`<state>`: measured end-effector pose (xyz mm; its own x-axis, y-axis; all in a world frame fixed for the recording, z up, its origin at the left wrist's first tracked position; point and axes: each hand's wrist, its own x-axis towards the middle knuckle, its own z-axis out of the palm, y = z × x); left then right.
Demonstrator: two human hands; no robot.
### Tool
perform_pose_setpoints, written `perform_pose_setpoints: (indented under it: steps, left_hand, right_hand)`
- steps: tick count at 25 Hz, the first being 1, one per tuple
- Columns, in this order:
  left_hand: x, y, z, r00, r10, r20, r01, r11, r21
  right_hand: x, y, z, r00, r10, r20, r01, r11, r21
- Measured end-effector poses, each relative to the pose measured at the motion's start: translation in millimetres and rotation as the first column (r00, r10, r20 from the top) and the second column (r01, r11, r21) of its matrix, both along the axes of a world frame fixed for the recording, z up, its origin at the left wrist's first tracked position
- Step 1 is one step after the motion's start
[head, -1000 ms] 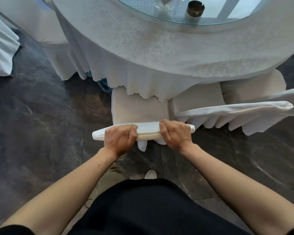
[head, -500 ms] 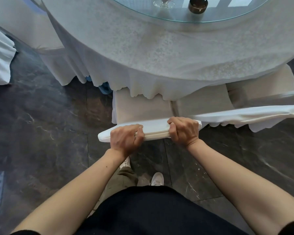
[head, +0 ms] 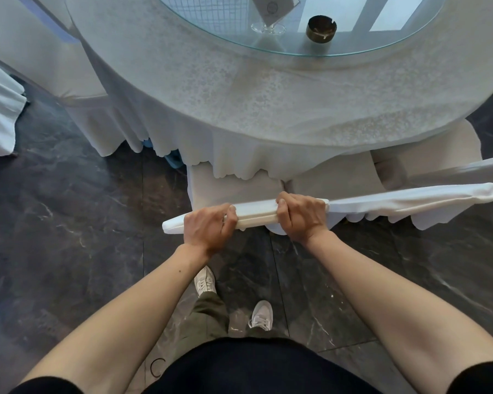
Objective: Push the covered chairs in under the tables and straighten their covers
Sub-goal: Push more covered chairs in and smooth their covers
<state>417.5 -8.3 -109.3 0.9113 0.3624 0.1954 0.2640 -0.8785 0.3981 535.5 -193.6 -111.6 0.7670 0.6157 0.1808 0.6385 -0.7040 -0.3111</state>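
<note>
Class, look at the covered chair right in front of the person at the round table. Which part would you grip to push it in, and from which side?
Grip the top rail of the covered chair, from behind, both hands curling over it. It is a narrow padded bar lying crosswise, with the seat facing the table. The left hand and right hand already do this.

No text, number or brand can be read. The folded card (head: pixel 271 9) in the clear stand (head: pixel 267 27) on the glass top, at twelve o'clock, bears a small round emblem, too small and blurred to make out.
</note>
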Motion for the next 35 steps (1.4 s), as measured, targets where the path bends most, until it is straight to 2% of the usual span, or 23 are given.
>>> perform_pose_setpoints:
  steps: [7,13,17,24,28,35]
  left_hand:
    - [-7.5,-1.3,0.1,0.999,0.003,-0.042,-0.005,0.999,-0.049]
    - [-11.2,0.8,2.2,0.998,0.015,-0.069,-0.016,1.0,-0.015]
    - [-12.0,-5.0,2.3,0.999,0.019,-0.033,-0.019,1.0,-0.008]
    - [-14.5,-13.0,2.5,0.999,0.002,-0.051,-0.005,0.998,-0.056]
    - [-16.9,-17.0,1.2,0.998,-0.007,-0.067,0.0,0.994,-0.106]
    - [-19.8,-16.9,5.5,0.997,-0.02,-0.078,0.013,0.996,-0.083]
  right_hand:
    - [-13.2,-3.8,12.4,0.999,0.035,-0.008,-0.035,0.998,-0.054]
    - [-19.9,0.8,17.1,0.999,0.047,0.015,-0.047,0.999,-0.027]
    - [-18.2,-3.3,16.6,0.998,0.061,0.004,-0.061,0.997,-0.049]
    - [-17.5,-18.8,17.0,0.995,0.095,-0.013,-0.095,0.995,-0.016]
    - [-16.7,-27.0,18.8,0.993,0.105,-0.051,-0.108,0.992,-0.059]
    - [-24.4,-22.4,20.7,0.989,0.039,-0.144,-0.053,0.994,-0.097]
